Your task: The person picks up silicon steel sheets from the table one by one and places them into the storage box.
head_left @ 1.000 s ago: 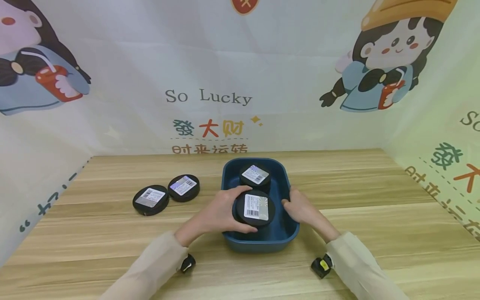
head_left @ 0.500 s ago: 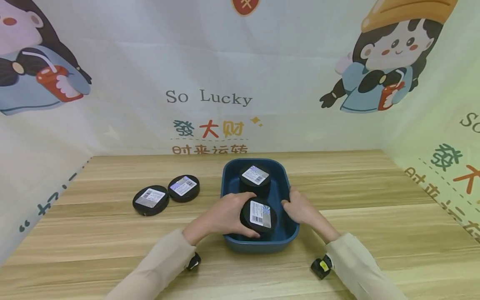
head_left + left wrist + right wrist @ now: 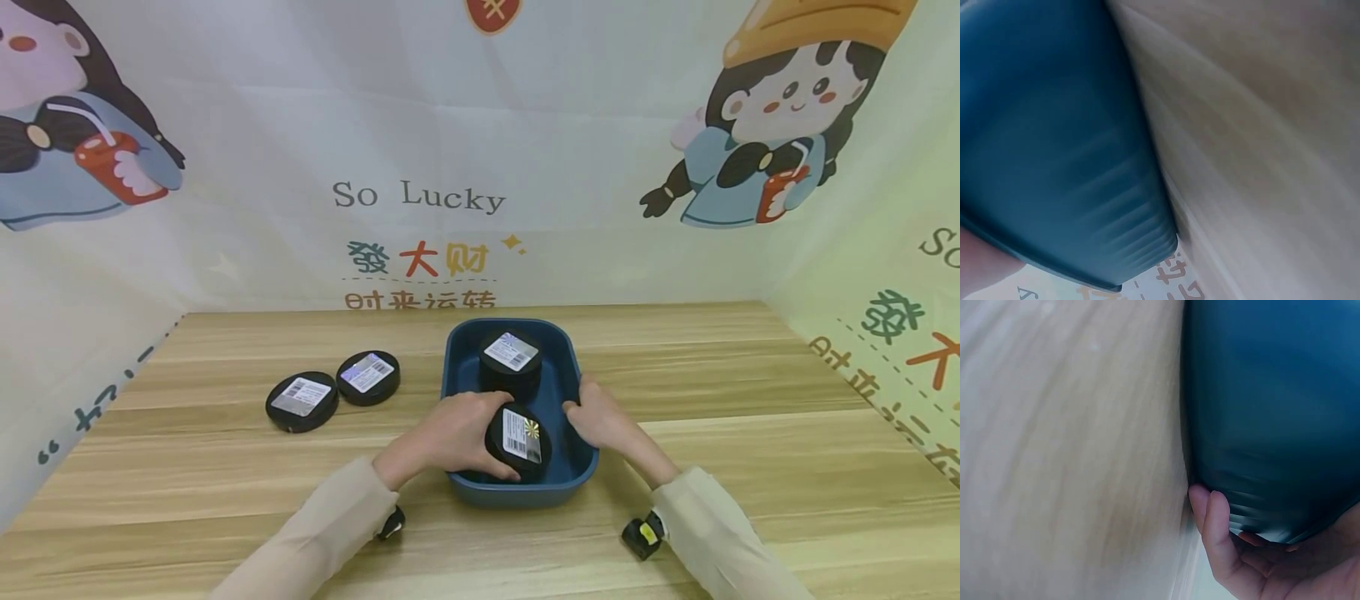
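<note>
A blue plastic bin (image 3: 567, 367) stands on the wooden table. Inside its near half, my left hand (image 3: 459, 429) grips a black round disc (image 3: 517, 439) with a silver-white label, thumb on the near side and fingers on the far side. The disc tilts slightly. Behind it in the bin lies a black disc (image 3: 512, 357) that appears to top a stack. My right hand (image 3: 602, 417) holds the bin's right rim, thumb inside. In the right wrist view, fingertips (image 3: 1216, 515) touch the bin's outer wall (image 3: 1260, 412). The left wrist view shows mostly bin wall (image 3: 1054, 144).
Left of the bin, two more labelled black discs, a nearer one (image 3: 302, 402) and a farther one (image 3: 368, 377), lie side by side on the table (image 3: 187, 500). A printed cloth backdrop (image 3: 585, 167) rises behind the table and along both sides.
My left hand has moved the black disc slightly toward me and down into the near half of the bin. The right hand has stayed on the rim; the other discs have not moved.
</note>
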Tool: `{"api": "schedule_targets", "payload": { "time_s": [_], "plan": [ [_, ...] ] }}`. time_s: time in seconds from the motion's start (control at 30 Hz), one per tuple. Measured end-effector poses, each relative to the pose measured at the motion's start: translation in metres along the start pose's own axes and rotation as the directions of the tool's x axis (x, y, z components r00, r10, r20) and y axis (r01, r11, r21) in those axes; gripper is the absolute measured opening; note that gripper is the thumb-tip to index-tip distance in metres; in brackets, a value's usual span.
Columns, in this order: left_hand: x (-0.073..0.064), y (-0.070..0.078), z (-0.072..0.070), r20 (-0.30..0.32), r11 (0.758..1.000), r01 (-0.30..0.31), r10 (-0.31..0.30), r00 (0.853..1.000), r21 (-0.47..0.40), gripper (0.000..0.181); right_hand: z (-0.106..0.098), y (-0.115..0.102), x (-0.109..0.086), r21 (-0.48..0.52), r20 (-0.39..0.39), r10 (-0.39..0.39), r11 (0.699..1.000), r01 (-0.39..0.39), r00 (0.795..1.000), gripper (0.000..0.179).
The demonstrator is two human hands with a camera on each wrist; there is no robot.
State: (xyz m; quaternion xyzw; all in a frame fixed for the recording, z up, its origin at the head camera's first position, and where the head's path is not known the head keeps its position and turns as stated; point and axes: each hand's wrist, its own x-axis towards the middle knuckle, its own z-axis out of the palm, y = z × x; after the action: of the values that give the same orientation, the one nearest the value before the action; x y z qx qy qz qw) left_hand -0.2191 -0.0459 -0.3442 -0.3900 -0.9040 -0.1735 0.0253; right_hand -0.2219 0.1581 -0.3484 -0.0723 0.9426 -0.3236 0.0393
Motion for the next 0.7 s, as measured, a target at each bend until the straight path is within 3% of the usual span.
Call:
{"api": "schedule_targets", "payload": {
  "time_s": [0.33,0.7],
  "plan": [
    [-0.0003,0.0043,-0.0016,0.074,0.997,0.058,-0.061,0.995,0.041,0.082,0.0005,0.0023,0.0005,0.001,-0.001,-0.006,1.000,0.006,1.000,0.044],
    [0.0014,0.0062,-0.0001,0.129,0.986,0.032,-0.054,0.990,0.163,0.078,0.0000,0.0010,-0.0004,-0.007,-0.027,-0.021,1.000,0.020,0.999,0.037]
  ]
}}
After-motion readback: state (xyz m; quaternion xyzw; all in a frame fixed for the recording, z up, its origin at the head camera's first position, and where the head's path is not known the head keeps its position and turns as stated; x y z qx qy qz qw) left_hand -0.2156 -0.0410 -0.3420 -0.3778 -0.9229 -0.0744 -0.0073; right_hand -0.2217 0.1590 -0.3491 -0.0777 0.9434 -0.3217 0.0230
